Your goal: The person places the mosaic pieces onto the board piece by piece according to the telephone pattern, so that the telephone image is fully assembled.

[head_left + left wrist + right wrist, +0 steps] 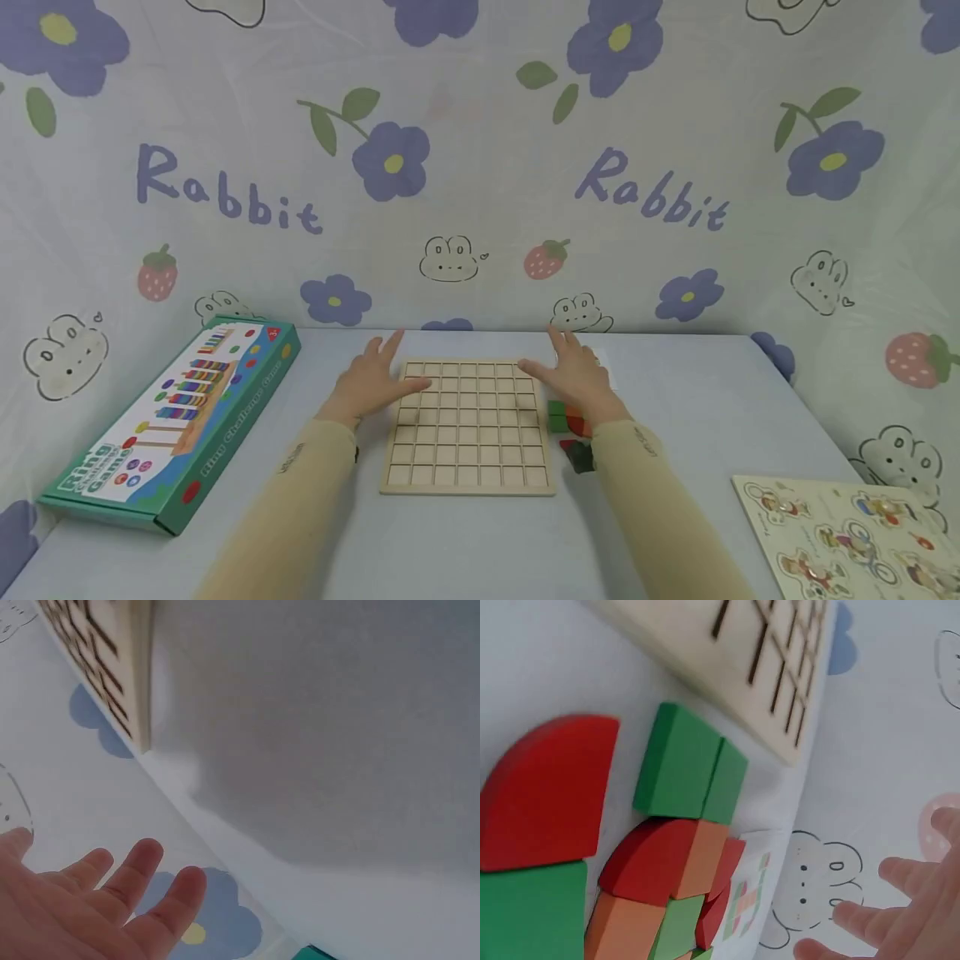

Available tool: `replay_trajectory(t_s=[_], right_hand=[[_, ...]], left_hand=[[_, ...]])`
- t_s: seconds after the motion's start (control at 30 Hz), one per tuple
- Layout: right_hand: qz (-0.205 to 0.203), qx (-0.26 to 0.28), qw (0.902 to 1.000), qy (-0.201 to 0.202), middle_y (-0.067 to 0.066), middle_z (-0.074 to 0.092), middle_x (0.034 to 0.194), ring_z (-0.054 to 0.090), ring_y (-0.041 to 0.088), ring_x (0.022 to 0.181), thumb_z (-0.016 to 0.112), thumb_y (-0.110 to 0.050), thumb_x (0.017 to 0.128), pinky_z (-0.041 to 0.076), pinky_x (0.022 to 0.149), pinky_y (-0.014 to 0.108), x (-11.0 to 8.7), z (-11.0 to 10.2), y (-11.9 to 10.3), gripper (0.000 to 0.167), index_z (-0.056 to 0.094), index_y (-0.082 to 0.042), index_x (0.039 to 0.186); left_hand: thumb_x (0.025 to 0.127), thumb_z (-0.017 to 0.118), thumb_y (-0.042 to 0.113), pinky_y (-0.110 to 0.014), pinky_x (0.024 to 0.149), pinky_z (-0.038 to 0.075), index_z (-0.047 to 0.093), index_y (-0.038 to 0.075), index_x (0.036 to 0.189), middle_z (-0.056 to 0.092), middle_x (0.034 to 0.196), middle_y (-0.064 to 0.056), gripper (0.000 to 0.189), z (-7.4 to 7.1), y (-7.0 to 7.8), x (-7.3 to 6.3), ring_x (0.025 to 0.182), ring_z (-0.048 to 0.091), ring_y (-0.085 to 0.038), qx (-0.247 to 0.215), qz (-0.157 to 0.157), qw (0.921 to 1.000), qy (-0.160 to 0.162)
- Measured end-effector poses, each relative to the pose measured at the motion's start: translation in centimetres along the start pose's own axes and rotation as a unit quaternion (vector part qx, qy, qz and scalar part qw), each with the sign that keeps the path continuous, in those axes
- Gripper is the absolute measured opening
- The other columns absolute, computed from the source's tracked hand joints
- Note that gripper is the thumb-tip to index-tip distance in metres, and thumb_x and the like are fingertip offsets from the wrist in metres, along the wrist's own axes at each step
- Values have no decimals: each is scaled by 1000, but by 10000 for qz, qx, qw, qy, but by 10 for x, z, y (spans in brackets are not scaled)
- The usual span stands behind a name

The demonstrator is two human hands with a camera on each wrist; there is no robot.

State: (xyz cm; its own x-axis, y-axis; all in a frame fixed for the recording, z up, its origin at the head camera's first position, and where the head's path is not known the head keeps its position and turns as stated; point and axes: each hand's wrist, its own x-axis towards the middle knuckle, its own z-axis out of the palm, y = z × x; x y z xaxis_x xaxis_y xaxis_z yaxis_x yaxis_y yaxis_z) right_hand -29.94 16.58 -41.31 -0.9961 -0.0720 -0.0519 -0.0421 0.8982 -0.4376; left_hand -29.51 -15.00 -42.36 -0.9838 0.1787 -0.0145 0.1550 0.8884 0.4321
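A square wooden grid board (468, 492) lies flat in the middle of the table, its square cells bare. Over its left edge my left hand (372, 385) hovers with spread fingers, holding nothing. My right hand (577, 375) is held likewise at the board's right edge, fingers apart and palm facing inward. Beneath the right wrist, beside the board, lie green blocks (686, 765), red quarter-round blocks (551, 795) and orange blocks (626, 926); the forearm hides part of them in the head view. Both wrist views show the fingers straight and off the table.
A green Ring Challenge Game box (172, 417) lies at the left of the table. At the front right is a wooden picture puzzle board (847, 533). A printed pattern card (746, 900) lies behind the blocks. A patterned cloth (480, 167) hangs behind the table.
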Motion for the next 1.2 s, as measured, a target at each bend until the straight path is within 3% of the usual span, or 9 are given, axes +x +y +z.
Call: replay_trajectory(t_s=[0.27,0.37,0.5,0.7,0.77,1.0,1.2], right_hand=[[99,1143,9934,81,7,13,155,23,35,138,44,-72,80,22,106,58,-12,-5,6,91,6,-27,150],[191,1278,9916,72,8,13,155,21,35,139,43,-73,80,20,106,59,-15,-3,12,92,5,-28,150],[255,1517,9881,61,11,13,155,18,36,139,43,-71,81,18,107,58,-18,-2,19,93,5,-22,150],[475,1973,9792,12,15,12,154,16,38,139,45,-64,85,18,107,59,-24,-4,25,87,6,-21,150],[605,2057,9767,-24,16,12,154,14,39,140,45,-63,86,17,106,60,-25,-5,25,86,5,-21,150],[793,2467,9658,-113,16,17,153,18,38,139,44,-60,88,18,106,60,-33,-11,27,81,7,-24,150],[814,2859,9547,-134,17,21,151,36,37,129,46,-57,88,36,99,53,-40,-12,31,79,9,-24,150]], left_hand=[[63,65,72,-55,106,26,0,24,150,13,153,-18,118,-1,-4,-15,137,23,-38,-1351,57,9905,252],[66,70,63,-53,103,32,-1,24,150,15,152,-19,117,1,-4,-23,131,34,-39,-1826,41,9827,316],[71,71,55,-48,90,44,-2,24,150,25,146,-21,111,4,-3,-36,109,54,-36,-2269,-115,9734,294],[75,69,53,-44,83,49,-3,24,149,33,140,-21,107,2,2,-56,108,55,-36,-2796,-530,9586,-66],[74,69,55,-42,79,50,-2,25,149,34,138,-21,107,1,4,-62,107,55,-36,-2906,-691,9542,-196],[73,71,54,-30,65,50,3,28,149,44,127,-18,105,1,10,-77,74,60,-23,-3090,-1109,9425,-631],[72,71,53,-30,61,51,10,22,149,50,112,-15,103,8,7,-84,68,57,-18,-3084,-1186,9404,-799]])
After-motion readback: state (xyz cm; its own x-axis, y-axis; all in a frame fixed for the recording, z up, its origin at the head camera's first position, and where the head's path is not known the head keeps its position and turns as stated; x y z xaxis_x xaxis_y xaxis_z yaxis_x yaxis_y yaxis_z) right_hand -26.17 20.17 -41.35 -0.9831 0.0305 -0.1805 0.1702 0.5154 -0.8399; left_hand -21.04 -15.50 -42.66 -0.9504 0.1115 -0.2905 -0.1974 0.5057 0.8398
